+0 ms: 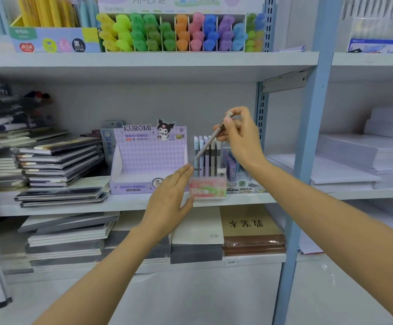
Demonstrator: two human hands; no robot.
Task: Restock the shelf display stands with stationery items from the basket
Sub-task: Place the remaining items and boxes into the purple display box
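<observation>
At centre frame, the right hand (238, 137) pinches a tilted pen (207, 145) above the clear pen stand (208, 186) on the middle shelf (73, 205); the left hand (169, 198), grip wide, touches its side.

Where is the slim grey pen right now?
Head view, right of centre: the slim grey pen is pinched in the right hand, tilted over the clear pen stand beside the purple Kuromi cardboard box.
</observation>
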